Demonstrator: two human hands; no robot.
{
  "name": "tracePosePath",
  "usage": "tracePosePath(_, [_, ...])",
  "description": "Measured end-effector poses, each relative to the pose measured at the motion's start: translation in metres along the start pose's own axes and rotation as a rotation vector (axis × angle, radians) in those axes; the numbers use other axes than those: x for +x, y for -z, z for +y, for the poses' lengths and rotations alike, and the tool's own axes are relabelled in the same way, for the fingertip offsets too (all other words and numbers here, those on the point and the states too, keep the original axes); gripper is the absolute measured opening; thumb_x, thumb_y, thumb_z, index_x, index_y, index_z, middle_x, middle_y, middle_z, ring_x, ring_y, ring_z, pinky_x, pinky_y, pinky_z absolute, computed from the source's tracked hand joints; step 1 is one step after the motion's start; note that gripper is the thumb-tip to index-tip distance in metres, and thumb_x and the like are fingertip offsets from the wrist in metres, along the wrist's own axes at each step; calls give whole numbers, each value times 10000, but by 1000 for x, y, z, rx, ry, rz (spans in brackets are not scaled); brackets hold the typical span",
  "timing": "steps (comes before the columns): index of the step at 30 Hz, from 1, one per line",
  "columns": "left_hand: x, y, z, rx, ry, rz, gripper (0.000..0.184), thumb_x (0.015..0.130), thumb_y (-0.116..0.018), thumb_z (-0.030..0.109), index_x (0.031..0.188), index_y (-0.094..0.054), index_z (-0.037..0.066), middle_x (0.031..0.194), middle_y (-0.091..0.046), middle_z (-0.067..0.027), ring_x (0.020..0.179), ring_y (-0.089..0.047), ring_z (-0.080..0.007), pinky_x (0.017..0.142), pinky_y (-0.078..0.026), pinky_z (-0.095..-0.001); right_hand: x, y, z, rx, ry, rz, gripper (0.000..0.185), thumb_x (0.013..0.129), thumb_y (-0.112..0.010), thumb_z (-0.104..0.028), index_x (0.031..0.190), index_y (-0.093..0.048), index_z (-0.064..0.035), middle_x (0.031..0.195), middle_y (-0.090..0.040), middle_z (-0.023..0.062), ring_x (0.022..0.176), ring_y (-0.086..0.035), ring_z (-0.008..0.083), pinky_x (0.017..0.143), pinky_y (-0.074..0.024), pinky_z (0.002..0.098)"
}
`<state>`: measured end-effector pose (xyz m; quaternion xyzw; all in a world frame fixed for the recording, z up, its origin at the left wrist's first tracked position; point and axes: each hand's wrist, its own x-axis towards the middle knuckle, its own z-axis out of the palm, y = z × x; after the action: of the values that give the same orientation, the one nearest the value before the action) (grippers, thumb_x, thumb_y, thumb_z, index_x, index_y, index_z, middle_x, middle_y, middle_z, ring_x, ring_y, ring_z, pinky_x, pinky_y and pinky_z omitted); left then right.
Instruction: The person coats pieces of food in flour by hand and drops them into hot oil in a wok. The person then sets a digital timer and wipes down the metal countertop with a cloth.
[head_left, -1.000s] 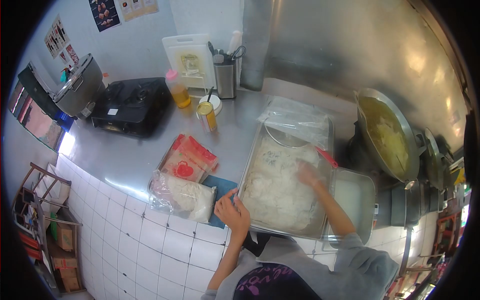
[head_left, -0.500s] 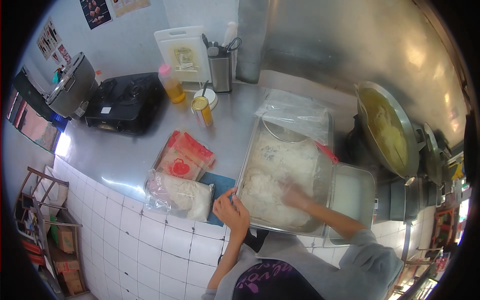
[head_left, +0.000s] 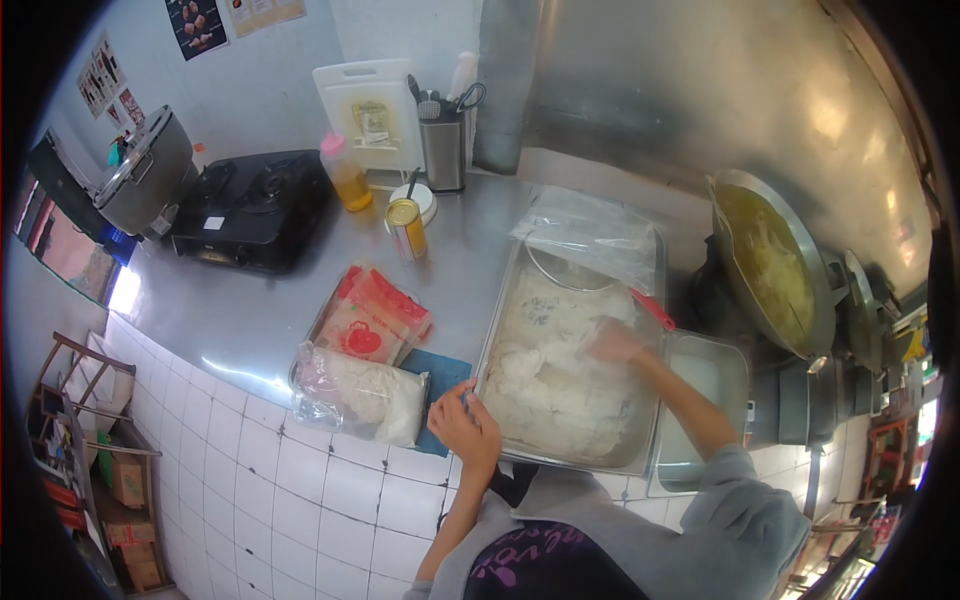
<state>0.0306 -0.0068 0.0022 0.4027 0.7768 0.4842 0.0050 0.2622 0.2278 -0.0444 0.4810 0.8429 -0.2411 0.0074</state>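
Note:
A large metal tray [head_left: 487,375] holds a broad layer of white flour [head_left: 560,390]. Over the flour's right part is my right hand [head_left: 612,343], smeared by motion, so its fingers cannot be made out. My left hand [head_left: 465,425] rests at the tray's left edge, fingers apart and holding nothing. A strainer with a red handle [head_left: 653,310] lies across the back of the tray, partly under a clear plastic sheet [head_left: 590,235]. Left of my left hand are a clear bag of white flour [head_left: 375,395] and a red-and-white packet [head_left: 370,320].
To the right stand a tray of pale liquid [head_left: 700,390] and a wide pan of oil [head_left: 765,260]. Further left are a yellow can [head_left: 407,230], an oil bottle [head_left: 347,175], a utensil holder [head_left: 443,155], a black stove [head_left: 250,210] and a large pot [head_left: 150,175].
My right hand moved toward me and left over the flour, then back up and to the right. The flour's surface has shifted. My left hand has stayed at the tray's edge.

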Motion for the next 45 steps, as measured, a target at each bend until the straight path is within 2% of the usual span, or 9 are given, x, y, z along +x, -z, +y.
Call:
tracePosePath(3, [1, 1, 0, 10, -21, -4, 196, 919, -491, 149, 1032, -627, 66, 1040, -647, -58, 986, -519, -286, 913, -327, -410, -23, 53, -40, -45, -163, -21, 469, 618, -673, -325, 869, -663, 71, 878, -654, 285, 848, -652, 391, 757, -523, 415])
tracePosePath(9, [1, 1, 0, -8, -15, 8, 193, 917, -489, 143, 1022, -631, 64, 1030, -647, -56, 980, -510, -282, 913, -322, -409, -25, 33, -22, -233, -41, -85, 555, 621, -699, -364, 931, -653, 94, 941, -654, 301, 892, -654, 399, 801, -516, 414])
tracePosePath(13, [1, 3, 1, -16, -3, 4, 194, 917, -490, 143, 1022, -631, 61, 1029, -649, -57, 981, -510, -284, 913, -320, -410, -26, 46, -23, -24, -142, -130, 563, 624, -702, -374, 951, -652, 81, 956, -655, 296, 912, -652, 398, 806, -515, 418])
tracePosePath(27, [-2, 0, -3, 40, -55, 54, 199, 932, -490, 150, 1025, -645, 69, 1009, -653, -70, 974, -544, -287, 892, -358, -407, -40, 114, -73, -126, -47, 115, 536, 624, -730, -369, 803, -629, 126, 802, -638, 311, 794, -653, 412, 736, -521, 442])
tracePosePath(30, [-2, -2, -1, 2, -43, 29, 236, 930, -477, 196, 1036, -649, 74, 1011, -640, -88, 988, -529, -306, 904, -339, -427, -54, 147, -86, -82, -39, 135, 513, 670, -724, -304, 986, -642, 91, 965, -660, 273, 946, -639, 382, 871, -501, 385])
tracePosePath(36, [-5, -4, 1, 125, -79, 15, 253, 968, -439, 204, 1044, -642, 73, 1045, -629, -77, 1017, -530, -296, 920, -339, -423, -108, 296, -89, 100, 77, 147, 259, 765, -634, -180, 978, -686, -42, 1077, -659, 190, 962, -634, 299, 874, -484, 369])
tracePosePath(39, [-5, -5, 3, 156, -42, -4, 261, 976, -429, 214, 1057, -633, 72, 1041, -629, -69, 1023, -533, -291, 918, -344, -420, -90, 360, 18, -268, 230, 386, 328, 767, -613, -217, 1000, -660, 9, 983, -687, 183, 909, -654, 294, 840, -495, 360])
tracePosePath(41, [-5, -6, 1, 161, -29, -10, 268, 979, -426, 225, 1069, -628, 73, 1042, -628, -64, 1022, -532, -291, 915, -348, -418, -153, 410, -65, -44, -83, 355, 355, 769, -626, -249, 973, -650, 41, 951, -684, 186, 879, -649, 284, 837, -495, 355])
tracePosePath(45, [-5, -10, -1, 127, -34, 52, 271, 974, -430, 215, 1064, -625, 52, 1004, -636, -99, 964, -545, -311, 855, -394, -417, -148, 429, 5, -183, -326, 406, 390, 759, -631, -308, 957, -665, 26, 908, -685, 183, 821, -633, 265, 775, -492, 353])
